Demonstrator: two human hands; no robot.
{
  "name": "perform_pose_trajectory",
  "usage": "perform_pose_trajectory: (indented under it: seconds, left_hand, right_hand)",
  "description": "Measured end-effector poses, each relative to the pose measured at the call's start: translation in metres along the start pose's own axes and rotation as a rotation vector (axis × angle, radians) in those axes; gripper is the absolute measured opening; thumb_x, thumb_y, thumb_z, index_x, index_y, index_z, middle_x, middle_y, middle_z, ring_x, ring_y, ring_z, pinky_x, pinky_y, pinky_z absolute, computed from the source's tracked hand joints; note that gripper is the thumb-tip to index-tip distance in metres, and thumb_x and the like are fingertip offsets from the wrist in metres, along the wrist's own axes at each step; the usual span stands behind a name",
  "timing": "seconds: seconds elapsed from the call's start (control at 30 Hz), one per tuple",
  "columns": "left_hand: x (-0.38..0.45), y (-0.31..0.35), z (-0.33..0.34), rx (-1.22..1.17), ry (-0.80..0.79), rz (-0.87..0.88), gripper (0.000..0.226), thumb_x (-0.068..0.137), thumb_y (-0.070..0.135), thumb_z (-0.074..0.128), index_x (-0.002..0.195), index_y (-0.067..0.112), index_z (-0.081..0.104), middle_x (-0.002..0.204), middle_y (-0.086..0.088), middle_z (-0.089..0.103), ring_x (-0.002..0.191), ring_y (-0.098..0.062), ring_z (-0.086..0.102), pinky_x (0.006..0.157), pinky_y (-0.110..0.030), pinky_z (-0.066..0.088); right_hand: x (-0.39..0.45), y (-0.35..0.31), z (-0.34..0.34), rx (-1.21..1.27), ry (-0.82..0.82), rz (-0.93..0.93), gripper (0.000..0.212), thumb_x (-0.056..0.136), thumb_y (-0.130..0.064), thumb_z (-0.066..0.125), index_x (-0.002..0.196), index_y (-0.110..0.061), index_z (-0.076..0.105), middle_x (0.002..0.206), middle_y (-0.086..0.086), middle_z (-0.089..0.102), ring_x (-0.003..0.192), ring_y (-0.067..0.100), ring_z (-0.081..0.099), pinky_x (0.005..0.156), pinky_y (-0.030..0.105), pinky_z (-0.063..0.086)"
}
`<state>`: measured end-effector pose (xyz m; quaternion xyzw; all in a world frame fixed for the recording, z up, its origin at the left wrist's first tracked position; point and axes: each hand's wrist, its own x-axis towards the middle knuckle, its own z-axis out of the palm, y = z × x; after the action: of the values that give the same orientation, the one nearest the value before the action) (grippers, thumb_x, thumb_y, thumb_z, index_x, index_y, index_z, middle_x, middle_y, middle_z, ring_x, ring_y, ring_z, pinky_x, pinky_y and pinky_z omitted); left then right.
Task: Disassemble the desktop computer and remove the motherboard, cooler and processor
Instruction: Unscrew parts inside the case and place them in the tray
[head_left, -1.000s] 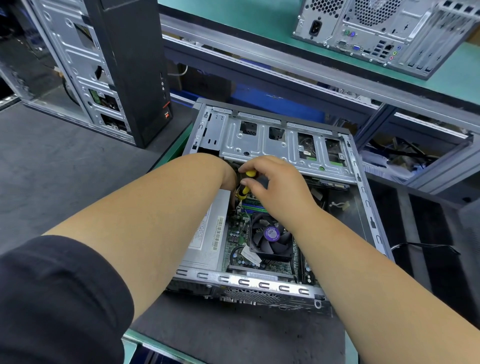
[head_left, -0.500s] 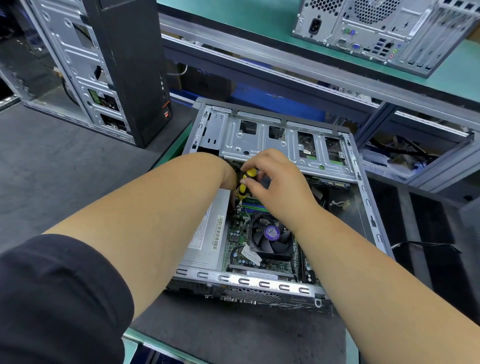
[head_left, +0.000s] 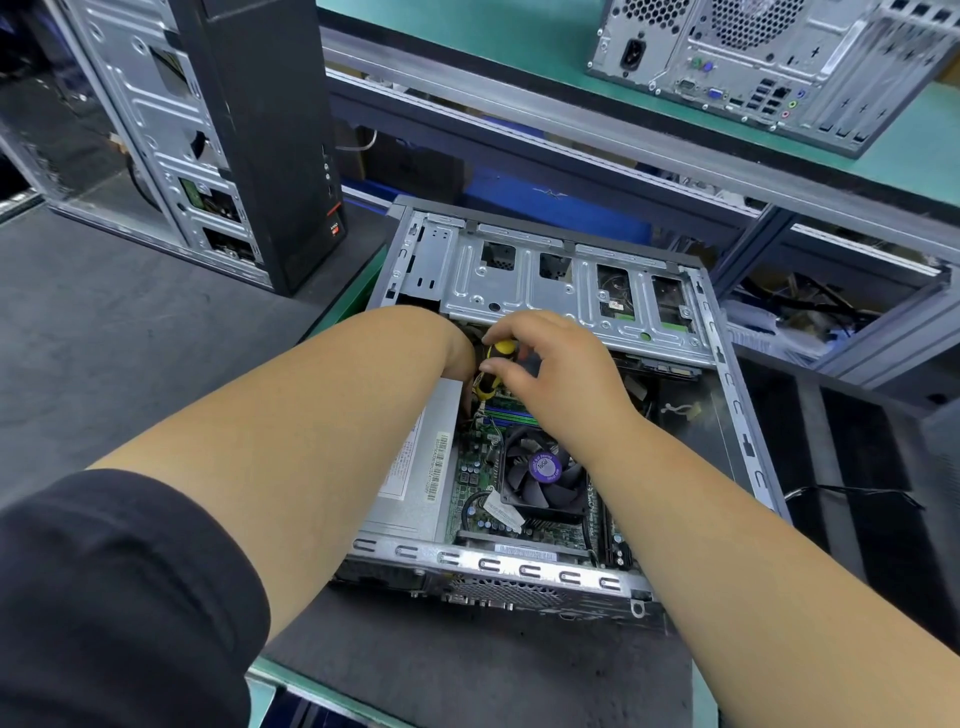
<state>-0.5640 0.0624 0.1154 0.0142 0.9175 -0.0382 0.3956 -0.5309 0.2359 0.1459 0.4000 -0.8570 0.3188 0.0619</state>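
My right hand (head_left: 550, 374) pinches the screwdriver (head_left: 493, 366) handle inside the open case (head_left: 727, 395), just beyond the cooler (head_left: 540, 478). My left hand (head_left: 460, 358) reaches in beside it, fingers hidden; grip unclear. The motherboard (head_left: 475, 467) lies beneath both hands.

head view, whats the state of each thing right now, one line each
open computer case: lying flat, side panel off
cooler fan: mounted on the motherboard
motherboard: inside the case
screwdriver: upright, tip hidden
right hand: pinches the screwdriver handle
left hand: reaches into the case, fingers hidden
black tower: standing upright
grey tower: lying on the green shelf, rear ports facing the camera
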Motion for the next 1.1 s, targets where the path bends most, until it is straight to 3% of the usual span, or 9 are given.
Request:
perform_pose_trajectory:
  seconds: [0.17, 0.33, 0.47, 0.57, 0.7, 0.83, 0.93, 1.0, 1.1]
  left_hand:
    - [0.001, 0.001, 0.001, -0.007, -0.024, 0.037, 0.041, 0.097, 0.026, 0.047, 0.138, 0.022, 0.049, 0.139, -0.008, 0.049, 0.12, -0.028, 0.051, 0.105, -0.045, 0.04]
    - [0.002, 0.001, 0.001, -0.002, -0.037, 0.015, 0.041, 0.098, 0.029, 0.048, 0.136, 0.017, 0.051, 0.136, -0.01, 0.051, 0.12, -0.028, 0.051, 0.106, -0.045, 0.04]
    - [0.001, 0.001, 0.002, 0.001, -0.001, 0.006, 0.045, 0.095, 0.036, 0.053, 0.133, 0.011, 0.052, 0.13, -0.011, 0.053, 0.118, -0.029, 0.053, 0.105, -0.045, 0.04]
    - [-0.001, 0.001, 0.001, -0.017, -0.011, 0.015, 0.049, 0.092, 0.039, 0.058, 0.133, 0.013, 0.052, 0.128, -0.011, 0.054, 0.115, -0.03, 0.054, 0.104, -0.046, 0.042]
    - [-0.004, 0.004, 0.001, -0.043, -0.033, 0.05, 0.041, 0.094, 0.03, 0.056, 0.135, 0.024, 0.053, 0.137, -0.005, 0.051, 0.12, -0.028, 0.051, 0.105, -0.045, 0.04]
    - [-0.005, 0.003, 0.001, -0.02, -0.002, 0.007, 0.039, 0.098, 0.029, 0.047, 0.134, 0.015, 0.051, 0.135, -0.01, 0.051, 0.118, -0.03, 0.052, 0.105, -0.046, 0.04]
    - [-0.007, -0.002, 0.0, -0.046, 0.045, -0.016, 0.044, 0.096, 0.034, 0.048, 0.134, 0.013, 0.049, 0.132, -0.011, 0.052, 0.114, -0.03, 0.054, 0.104, -0.046, 0.041]
    - [-0.008, 0.001, -0.001, -0.035, 0.033, -0.004, 0.05, 0.094, 0.038, 0.054, 0.137, 0.012, 0.047, 0.133, -0.011, 0.051, 0.117, -0.03, 0.053, 0.104, -0.046, 0.04]
    - [-0.006, 0.005, 0.0, -0.021, 0.009, 0.014, 0.051, 0.093, 0.037, 0.057, 0.137, 0.013, 0.047, 0.133, -0.011, 0.051, 0.115, -0.029, 0.052, 0.104, -0.046, 0.04]
  right_hand:
    - [-0.001, -0.001, -0.001, 0.015, -0.06, 0.022, 0.031, 0.087, -0.01, 0.065, 0.116, -0.02, 0.063, 0.111, -0.005, 0.062, 0.099, 0.014, 0.054, 0.085, 0.029, 0.046]
    - [-0.001, 0.002, -0.001, 0.015, -0.052, 0.025, 0.025, 0.086, -0.021, 0.068, 0.111, -0.024, 0.062, 0.105, -0.012, 0.061, 0.095, 0.007, 0.051, 0.082, 0.025, 0.045]
    - [-0.001, 0.0, 0.0, -0.021, -0.013, 0.007, 0.021, 0.083, -0.03, 0.075, 0.1, -0.025, 0.065, 0.08, -0.021, 0.051, 0.08, 0.003, 0.042, 0.07, 0.017, 0.038]
    - [-0.001, -0.001, 0.0, -0.016, -0.044, -0.02, 0.022, 0.085, -0.019, 0.071, 0.107, -0.022, 0.066, 0.096, -0.012, 0.061, 0.089, 0.008, 0.049, 0.079, 0.026, 0.044]
    - [-0.002, -0.001, 0.0, 0.022, -0.077, 0.015, 0.033, 0.085, -0.007, 0.061, 0.115, -0.021, 0.062, 0.113, -0.009, 0.06, 0.094, 0.005, 0.048, 0.082, 0.023, 0.042]
    - [-0.002, 0.0, 0.0, 0.006, -0.05, -0.001, 0.026, 0.086, -0.021, 0.069, 0.112, -0.024, 0.065, 0.111, -0.012, 0.063, 0.099, 0.007, 0.052, 0.085, 0.023, 0.044]
    - [-0.001, 0.0, 0.001, 0.002, 0.0, 0.001, 0.024, 0.083, -0.032, 0.075, 0.104, -0.025, 0.067, 0.097, -0.015, 0.062, 0.09, 0.004, 0.049, 0.079, 0.018, 0.04]
    - [-0.001, 0.0, 0.002, 0.012, 0.003, 0.009, 0.02, 0.084, -0.028, 0.074, 0.102, -0.024, 0.067, 0.091, -0.015, 0.059, 0.082, 0.005, 0.047, 0.075, 0.021, 0.042]
    - [-0.001, -0.001, 0.001, 0.017, -0.037, 0.018, 0.026, 0.088, -0.016, 0.067, 0.113, -0.022, 0.065, 0.105, -0.009, 0.062, 0.093, 0.01, 0.053, 0.083, 0.029, 0.047]
